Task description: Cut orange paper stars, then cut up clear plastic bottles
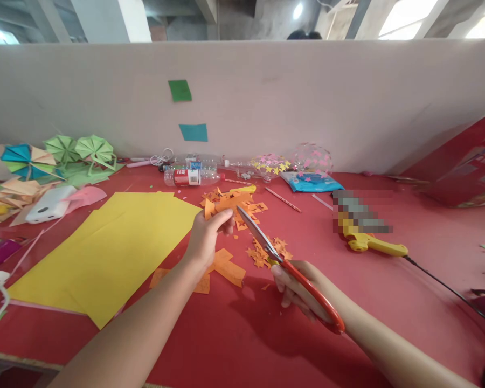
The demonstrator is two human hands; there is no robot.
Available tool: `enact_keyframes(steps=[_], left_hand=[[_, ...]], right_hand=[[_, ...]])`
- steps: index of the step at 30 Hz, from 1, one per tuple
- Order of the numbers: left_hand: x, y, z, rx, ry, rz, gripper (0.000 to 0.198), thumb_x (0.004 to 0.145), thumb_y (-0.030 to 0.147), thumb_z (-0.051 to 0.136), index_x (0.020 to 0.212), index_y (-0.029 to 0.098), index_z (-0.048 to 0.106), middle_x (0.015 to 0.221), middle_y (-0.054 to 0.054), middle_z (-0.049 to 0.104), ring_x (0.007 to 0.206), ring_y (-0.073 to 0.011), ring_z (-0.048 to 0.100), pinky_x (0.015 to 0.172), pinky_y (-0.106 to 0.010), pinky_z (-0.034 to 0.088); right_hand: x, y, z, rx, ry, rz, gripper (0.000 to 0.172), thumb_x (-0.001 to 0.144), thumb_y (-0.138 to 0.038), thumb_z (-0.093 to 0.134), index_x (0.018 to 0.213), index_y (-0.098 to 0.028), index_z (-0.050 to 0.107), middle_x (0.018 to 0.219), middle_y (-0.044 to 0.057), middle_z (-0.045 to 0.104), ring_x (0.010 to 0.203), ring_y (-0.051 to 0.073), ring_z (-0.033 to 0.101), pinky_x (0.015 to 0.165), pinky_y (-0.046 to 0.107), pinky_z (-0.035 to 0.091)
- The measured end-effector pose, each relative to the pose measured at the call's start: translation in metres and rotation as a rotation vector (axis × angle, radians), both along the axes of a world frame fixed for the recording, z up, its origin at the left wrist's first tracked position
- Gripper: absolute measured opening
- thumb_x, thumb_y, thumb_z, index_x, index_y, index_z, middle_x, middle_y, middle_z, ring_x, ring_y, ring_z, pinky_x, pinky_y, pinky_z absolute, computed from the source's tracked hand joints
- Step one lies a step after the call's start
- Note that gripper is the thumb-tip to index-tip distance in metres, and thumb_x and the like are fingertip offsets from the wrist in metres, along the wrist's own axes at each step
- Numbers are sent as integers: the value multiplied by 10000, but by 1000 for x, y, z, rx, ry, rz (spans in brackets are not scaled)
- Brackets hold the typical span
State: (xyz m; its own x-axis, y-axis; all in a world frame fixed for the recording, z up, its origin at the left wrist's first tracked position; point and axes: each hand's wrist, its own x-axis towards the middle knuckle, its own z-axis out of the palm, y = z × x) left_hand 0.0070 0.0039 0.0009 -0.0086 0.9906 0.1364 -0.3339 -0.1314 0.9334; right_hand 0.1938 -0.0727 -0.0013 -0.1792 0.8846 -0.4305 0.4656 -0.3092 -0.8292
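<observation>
Between the thumb and fingers of my left hand (212,231) is a piece of orange paper (226,203), held above the table. My right hand (299,288) grips red-handled scissors (303,277), whose blades point up and left. The blade tips are close to the orange paper; whether they touch it I cannot tell. Small orange paper stars (267,252) lie in a pile beyond the right hand. More orange cut pieces sit behind the left hand, partly hidden by it. Flat orange strips (228,268) rest on the table between my arms.
Yellow paper sheets (141,231) spread across the left of the red table (234,345). Plastic bottles (189,177), a blue packet (313,182) and a striped straw (283,199) lie toward the back partition (242,97). A corded yellow glue gun (375,243) is at right; folded paper umbrellas (92,151) stand left.
</observation>
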Motion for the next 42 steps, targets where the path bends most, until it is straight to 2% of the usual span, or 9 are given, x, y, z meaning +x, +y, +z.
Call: enact_keyframes(steps=[6, 10, 15, 20, 26, 42], left_hand=[[-2, 3, 1, 10, -6, 21, 129, 691, 239, 645, 598, 158, 608, 524, 22, 572, 478, -72, 496, 472, -196, 400], [-6, 5, 3, 41, 28, -19, 139, 689, 231, 636, 577, 161, 593, 519, 32, 566, 446, -62, 481, 465, -199, 393], [-9, 7, 4, 99, 95, -77, 147, 696, 219, 617, 565, 165, 576, 508, 35, 551, 452, -63, 478, 469, -202, 390], [-10, 8, 4, 101, 82, -71, 139, 682, 208, 609, 556, 169, 567, 490, 39, 535, 443, -62, 464, 458, -203, 377], [-11, 8, 4, 114, 106, -89, 157, 694, 212, 595, 547, 169, 563, 495, 33, 542, 453, -67, 474, 472, -207, 389], [-12, 8, 2, 103, 154, -65, 170, 701, 242, 605, 551, 173, 565, 494, 24, 543, 463, -79, 477, 496, -224, 403]], right_hand=[[2, 0, 6, -6, -16, 42, 530, 682, -703, 554, 611, -188, 452, 505, -36, 523, 296, 33, 350, 287, 170, 279], [4, -1, 12, 21, -17, 74, 512, 709, -680, 552, 657, -175, 490, 603, -12, 558, 366, 33, 383, 348, 174, 311], [4, -1, 17, 21, -40, 111, 516, 731, -681, 525, 664, -170, 504, 598, -9, 557, 399, 45, 392, 395, 192, 329], [4, 0, 17, 21, -23, 109, 530, 707, -699, 539, 682, -171, 510, 631, 1, 570, 417, 55, 412, 399, 195, 332], [5, -1, 15, -5, -31, 85, 532, 710, -707, 518, 679, -176, 501, 567, -19, 522, 408, 58, 403, 387, 193, 328], [4, 0, 16, 25, -6, 104, 514, 695, -682, 567, 664, -173, 503, 638, 0, 563, 455, 68, 455, 407, 195, 351]])
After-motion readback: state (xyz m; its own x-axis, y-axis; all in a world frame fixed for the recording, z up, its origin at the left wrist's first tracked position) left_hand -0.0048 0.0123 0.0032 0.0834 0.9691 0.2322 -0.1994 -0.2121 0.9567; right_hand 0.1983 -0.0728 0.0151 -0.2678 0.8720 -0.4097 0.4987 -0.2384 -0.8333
